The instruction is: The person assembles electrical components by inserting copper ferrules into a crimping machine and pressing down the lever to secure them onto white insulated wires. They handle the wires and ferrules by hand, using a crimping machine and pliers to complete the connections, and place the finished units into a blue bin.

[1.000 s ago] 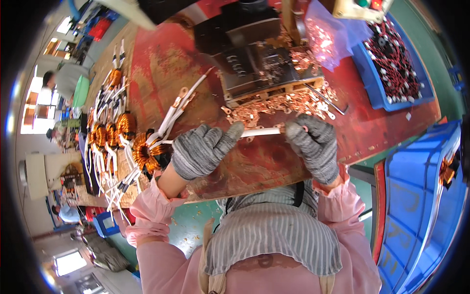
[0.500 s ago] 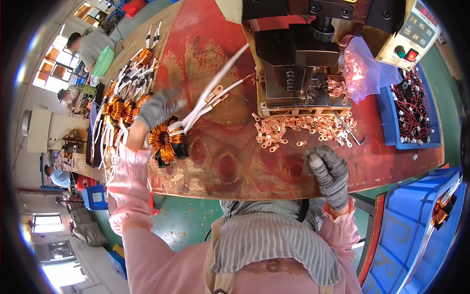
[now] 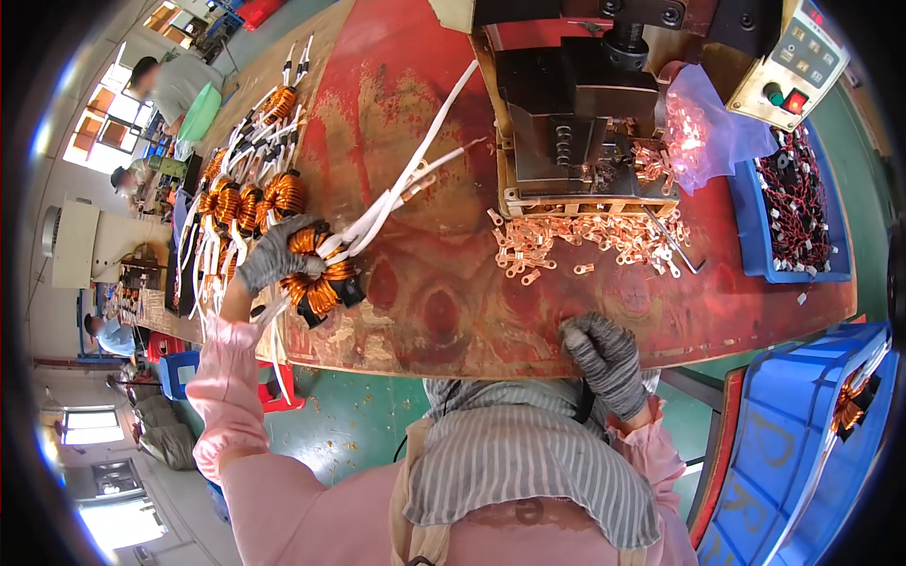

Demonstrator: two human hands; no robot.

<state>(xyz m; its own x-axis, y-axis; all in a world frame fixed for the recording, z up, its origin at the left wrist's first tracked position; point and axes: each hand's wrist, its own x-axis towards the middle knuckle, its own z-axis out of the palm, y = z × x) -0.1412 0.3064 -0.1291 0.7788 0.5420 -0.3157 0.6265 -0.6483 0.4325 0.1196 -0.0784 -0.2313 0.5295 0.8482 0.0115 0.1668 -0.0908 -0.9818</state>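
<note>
My left hand (image 3: 274,257), in a grey knit glove, is closed on the rim of a copper-wound toroidal coil (image 3: 321,294) on the table's left part. Thick white leads (image 3: 392,203) run from the coil up and to the right; copper ring lugs show on some of them. Other white leads hang beneath my hand over the front edge. My right hand (image 3: 604,363), gloved alike, rests curled at the front edge, below a loose copper lug (image 3: 583,270). Whatever lies inside its fingers is hidden.
A dark press (image 3: 576,123) stands at the back, with a heap of copper lugs (image 3: 538,247) and a hex key (image 3: 675,241) before it. More coils (image 3: 283,193) lie at left. Blue bins (image 3: 755,231) sit at right; people (image 3: 179,90) work far left.
My left hand has come down and closed on the coil, whose leads have shifted slightly. My right hand has moved a little left and nearer the front edge.
</note>
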